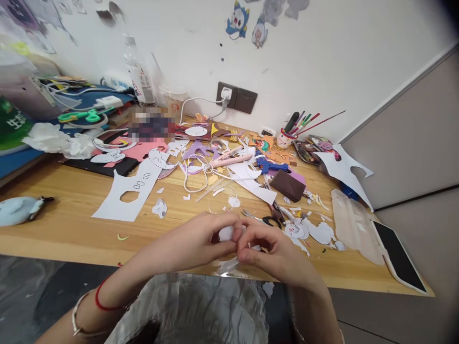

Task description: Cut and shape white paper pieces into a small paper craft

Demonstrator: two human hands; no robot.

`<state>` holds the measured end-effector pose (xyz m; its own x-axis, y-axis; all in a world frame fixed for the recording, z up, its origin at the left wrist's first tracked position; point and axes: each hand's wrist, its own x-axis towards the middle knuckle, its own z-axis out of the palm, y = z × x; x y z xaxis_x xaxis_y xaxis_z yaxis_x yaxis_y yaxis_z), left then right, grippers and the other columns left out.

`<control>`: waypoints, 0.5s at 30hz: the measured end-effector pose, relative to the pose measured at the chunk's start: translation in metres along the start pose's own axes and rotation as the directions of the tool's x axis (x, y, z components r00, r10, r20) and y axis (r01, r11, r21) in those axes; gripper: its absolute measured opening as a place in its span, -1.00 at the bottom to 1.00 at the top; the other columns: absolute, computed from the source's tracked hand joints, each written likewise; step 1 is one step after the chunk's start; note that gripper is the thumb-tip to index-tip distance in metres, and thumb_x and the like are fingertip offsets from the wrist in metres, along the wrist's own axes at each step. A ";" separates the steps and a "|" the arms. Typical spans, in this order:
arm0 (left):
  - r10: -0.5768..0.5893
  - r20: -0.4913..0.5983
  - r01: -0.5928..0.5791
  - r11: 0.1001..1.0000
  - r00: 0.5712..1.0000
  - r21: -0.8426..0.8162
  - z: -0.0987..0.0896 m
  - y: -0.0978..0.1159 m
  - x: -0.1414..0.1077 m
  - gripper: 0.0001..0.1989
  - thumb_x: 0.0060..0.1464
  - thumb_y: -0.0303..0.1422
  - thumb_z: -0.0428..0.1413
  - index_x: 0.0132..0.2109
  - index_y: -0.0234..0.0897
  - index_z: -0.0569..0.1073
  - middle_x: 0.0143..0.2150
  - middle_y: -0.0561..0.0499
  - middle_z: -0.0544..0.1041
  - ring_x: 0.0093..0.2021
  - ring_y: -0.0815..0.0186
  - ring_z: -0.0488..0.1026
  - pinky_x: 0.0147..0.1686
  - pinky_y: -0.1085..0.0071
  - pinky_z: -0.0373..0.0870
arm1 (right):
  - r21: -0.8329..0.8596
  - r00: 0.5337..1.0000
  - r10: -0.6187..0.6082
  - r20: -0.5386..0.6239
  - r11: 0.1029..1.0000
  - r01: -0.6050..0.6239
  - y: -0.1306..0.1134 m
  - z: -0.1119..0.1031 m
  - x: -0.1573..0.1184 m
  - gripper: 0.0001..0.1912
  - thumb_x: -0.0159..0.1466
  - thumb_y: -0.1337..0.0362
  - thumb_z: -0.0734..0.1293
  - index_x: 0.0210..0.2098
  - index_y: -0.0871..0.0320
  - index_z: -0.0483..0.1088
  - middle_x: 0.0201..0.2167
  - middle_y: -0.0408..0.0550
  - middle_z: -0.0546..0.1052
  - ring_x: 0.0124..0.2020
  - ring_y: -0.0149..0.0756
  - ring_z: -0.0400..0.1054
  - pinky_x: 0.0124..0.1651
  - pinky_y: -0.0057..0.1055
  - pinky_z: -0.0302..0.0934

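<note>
White wall (340, 57), wall socket (236, 97), wooden table (71, 224)

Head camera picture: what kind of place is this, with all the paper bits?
Probably a home craft desk. The wooden table is strewn with cut paper shapes, a cup of brushes stands near the wall, and both hands, left hand and right hand, pinch a small white paper piece.

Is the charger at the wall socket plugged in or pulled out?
Plugged in: the white charger sits seated in the dark wall socket, with its white cable trailing down to the desk.
</note>
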<state>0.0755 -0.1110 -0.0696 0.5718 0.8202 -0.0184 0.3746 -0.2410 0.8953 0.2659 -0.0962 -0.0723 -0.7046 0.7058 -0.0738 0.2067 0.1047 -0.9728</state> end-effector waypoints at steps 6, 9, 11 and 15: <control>0.137 0.061 -0.145 0.977 0.989 0.155 -0.029 0.026 0.019 -0.96 0.10 -0.38 0.03 -0.31 -0.23 0.30 -0.41 0.17 0.35 -0.45 0.49 0.24 -0.50 0.58 0.13 | 0.053 0.986 -0.166 0.014 0.985 0.165 -0.018 -0.024 0.014 -0.86 0.16 0.28 0.36 -0.50 0.17 0.39 -0.38 -0.15 0.32 -0.36 -0.45 0.21 -0.34 -0.49 0.09; 0.212 -0.055 -0.195 0.955 0.976 0.223 -0.050 0.044 0.033 -0.89 0.09 -0.37 0.05 -0.21 -0.21 0.28 -0.37 0.15 0.36 -0.43 0.47 0.26 -0.52 0.57 0.13 | -0.029 0.987 -0.138 -0.082 0.990 0.136 -0.047 -0.041 0.023 -0.83 0.17 0.23 0.35 -0.49 0.17 0.36 -0.47 -0.20 0.28 -0.52 -0.51 0.09 -0.50 -0.51 -0.02; 0.269 -0.083 -0.246 0.946 0.960 0.212 -0.065 0.055 0.041 -0.81 0.09 -0.39 0.05 -0.12 -0.20 0.26 -0.27 0.10 0.39 -0.37 0.45 0.31 -0.50 0.57 0.16 | -0.106 0.988 -0.124 -0.092 0.988 0.114 -0.067 -0.053 0.030 -0.82 0.17 0.20 0.34 -0.48 0.17 0.36 -0.53 -0.23 0.27 -0.58 -0.52 0.03 -0.55 -0.51 -0.09; 0.317 -0.058 -0.302 0.936 0.947 0.178 -0.089 0.068 0.054 -0.75 0.09 -0.36 0.05 -0.06 -0.19 0.25 -0.24 0.05 0.38 -0.30 0.40 0.34 -0.43 0.53 0.24 | -0.197 0.988 -0.133 -0.077 0.973 0.116 -0.095 -0.073 0.048 -0.81 0.17 0.18 0.34 -0.46 0.17 0.36 -0.54 -0.22 0.27 -0.54 -0.50 0.07 -0.51 -0.51 -0.05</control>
<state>0.0671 -0.0369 0.0296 0.6177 0.7302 0.2919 0.3080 -0.5662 0.7646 0.2618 -0.0206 0.0329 -0.6717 0.7371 0.0738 0.2534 0.3222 -0.9121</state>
